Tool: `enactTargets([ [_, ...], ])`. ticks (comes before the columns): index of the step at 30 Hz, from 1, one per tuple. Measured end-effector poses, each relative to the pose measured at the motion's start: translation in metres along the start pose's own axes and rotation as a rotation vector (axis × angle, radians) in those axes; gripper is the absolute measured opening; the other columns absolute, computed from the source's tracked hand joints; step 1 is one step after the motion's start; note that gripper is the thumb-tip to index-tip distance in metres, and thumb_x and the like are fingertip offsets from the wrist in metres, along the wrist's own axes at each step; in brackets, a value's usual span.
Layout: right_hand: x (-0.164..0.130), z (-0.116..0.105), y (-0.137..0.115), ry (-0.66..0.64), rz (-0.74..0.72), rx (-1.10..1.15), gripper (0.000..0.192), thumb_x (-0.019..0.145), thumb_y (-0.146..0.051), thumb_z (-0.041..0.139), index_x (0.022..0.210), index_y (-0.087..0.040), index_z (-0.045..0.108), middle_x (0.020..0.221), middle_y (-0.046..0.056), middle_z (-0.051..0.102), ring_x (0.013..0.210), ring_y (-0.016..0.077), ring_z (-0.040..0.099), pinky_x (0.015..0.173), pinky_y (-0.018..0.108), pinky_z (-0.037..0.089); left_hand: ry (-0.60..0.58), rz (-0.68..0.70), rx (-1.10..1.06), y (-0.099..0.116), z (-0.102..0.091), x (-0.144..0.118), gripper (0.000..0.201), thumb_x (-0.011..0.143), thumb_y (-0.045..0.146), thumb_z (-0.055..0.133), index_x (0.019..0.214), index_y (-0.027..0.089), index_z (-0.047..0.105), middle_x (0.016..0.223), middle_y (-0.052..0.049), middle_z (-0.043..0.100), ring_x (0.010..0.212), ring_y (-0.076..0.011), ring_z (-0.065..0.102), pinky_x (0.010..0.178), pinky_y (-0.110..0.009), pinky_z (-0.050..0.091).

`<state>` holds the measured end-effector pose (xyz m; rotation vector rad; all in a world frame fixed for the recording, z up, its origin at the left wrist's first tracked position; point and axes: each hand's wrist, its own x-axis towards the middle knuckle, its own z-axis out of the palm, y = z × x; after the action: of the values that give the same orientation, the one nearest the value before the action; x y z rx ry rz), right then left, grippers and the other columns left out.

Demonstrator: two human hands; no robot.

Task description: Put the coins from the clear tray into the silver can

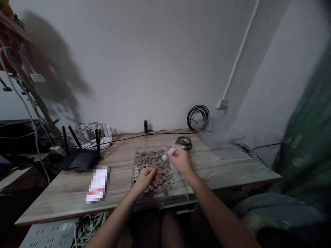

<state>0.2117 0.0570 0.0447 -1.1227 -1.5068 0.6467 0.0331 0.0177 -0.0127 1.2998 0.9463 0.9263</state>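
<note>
Centrally, a clear flat plastic tray [181, 193] of mixed brown and silver coins [152, 160] lay on the pale wooden desk [64, 193]; the left hand [145, 179] rested curled on the coins, whether pinching one I cannot tell; the right hand [181, 160] gripped a small white tube [168, 152] above them; a round metal tin [183, 142] sat just behind; a black router [77, 159] and a white packet [97, 185] lay left, well apart; a coiled black cable [198, 117] hung on the wall.

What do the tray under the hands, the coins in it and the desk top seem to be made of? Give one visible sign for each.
Tray: probably clear acrylic or plastic; the desk shows through its glossy rim.
Coins: metal, dull grey, brown and some brassy discs.
Desk top: wood or wood-look laminate, matte, with pale grain streaks.
</note>
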Motion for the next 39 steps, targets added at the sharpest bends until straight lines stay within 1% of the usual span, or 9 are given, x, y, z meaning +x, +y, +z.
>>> enactTargets([
  [2,0.032,-0.033,0.002,0.227,-0.091,-0.196,0.038,0.067,-0.027,0.056,0.104,-0.015,0.055,0.077,0.006,0.063,0.067,0.0155,0.059,0.059,0.025,0.045,0.044,0.02,0.026,-0.001,-0.001,0.0,0.047,0.066,0.06,0.05,0.075,0.014,0.054,0.056,0.0,0.059,0.04,-0.0099,0.053,0.037,-0.019,0.035],
  [5,0.077,-0.07,0.013,0.263,-0.064,-0.472,0.036,0.064,-0.021,0.057,0.099,-0.013,0.059,0.072,0.005,0.062,0.063,0.0154,0.057,0.058,0.025,0.043,0.056,0.029,0.085,-0.004,-0.001,-0.002,0.038,0.069,0.053,0.051,0.075,0.015,0.054,0.055,0.0,0.059,0.041,-0.01,0.052,0.038,-0.019,0.034],
  [7,0.094,-0.079,0.022,0.231,-0.057,-0.627,0.033,0.063,-0.018,0.058,0.095,-0.014,0.061,0.074,0.005,0.063,0.064,0.0152,0.056,0.06,0.025,0.041,0.06,0.039,0.118,-0.006,-0.001,-0.003,0.034,0.07,0.048,0.052,0.073,0.015,0.054,0.055,0.0,0.058,0.04,-0.0101,0.052,0.038,-0.02,0.034],
  [14,0.096,-0.071,0.027,0.167,-0.085,-0.959,0.037,0.07,-0.019,0.054,0.107,-0.018,0.057,0.086,0.008,0.064,0.078,0.0186,0.058,0.069,0.026,0.04,0.063,0.058,0.145,-0.005,-0.001,-0.004,0.027,0.071,0.042,0.053,0.072,0.015,0.055,0.055,0.0,0.058,0.041,-0.0104,0.052,0.039,-0.02,0.033],
  [18,0.094,-0.068,0.024,0.053,-0.067,-1.058,0.056,0.069,-0.017,0.056,0.124,-0.019,0.044,0.093,0.011,0.063,0.083,0.0212,0.058,0.07,0.027,0.039,0.07,0.044,0.148,-0.008,-0.004,-0.001,0.028,0.069,0.043,0.055,0.071,0.014,0.056,0.055,0.0,0.058,0.041,-0.0101,0.052,0.038,-0.019,0.032],
  [20,0.093,-0.067,0.022,0.037,-0.047,-1.093,0.063,0.068,-0.014,0.057,0.128,-0.018,0.037,0.095,0.012,0.062,0.085,0.0224,0.058,0.069,0.027,0.039,0.078,0.041,0.153,-0.009,-0.005,0.0,0.03,0.068,0.044,0.056,0.07,0.014,0.055,0.054,0.0,0.058,0.04,-0.0098,0.052,0.038,-0.019,0.032],
  [28,0.101,-0.061,0.013,0.049,0.104,-1.19,0.05,0.067,-0.006,0.053,0.116,-0.011,0.041,0.086,0.015,0.061,0.081,0.0241,0.06,0.064,0.027,0.04,0.069,0.084,0.179,-0.016,-0.008,0.003,0.034,0.067,0.049,0.057,0.066,0.015,0.054,0.054,0.0,0.058,0.042,-0.0107,0.052,0.041,-0.02,0.036],
  [33,0.104,-0.059,0.013,-0.019,0.087,-1.2,0.052,0.067,-0.005,0.054,0.117,-0.011,0.039,0.09,0.016,0.061,0.082,0.0234,0.059,0.066,0.027,0.04,0.055,0.102,0.226,-0.018,-0.008,0.004,0.031,0.069,0.046,0.055,0.068,0.015,0.053,0.055,0.0,0.058,0.044,-0.011,0.052,0.043,-0.021,0.037],
  [39,0.107,-0.06,0.011,-0.102,0.043,-1.228,0.053,0.065,-0.008,0.057,0.116,-0.012,0.043,0.094,0.016,0.062,0.087,0.0231,0.058,0.069,0.026,0.039,0.05,0.086,0.245,-0.015,-0.008,0.003,0.03,0.068,0.044,0.054,0.068,0.014,0.053,0.056,0.0,0.056,0.045,-0.0108,0.052,0.044,-0.021,0.036],
])
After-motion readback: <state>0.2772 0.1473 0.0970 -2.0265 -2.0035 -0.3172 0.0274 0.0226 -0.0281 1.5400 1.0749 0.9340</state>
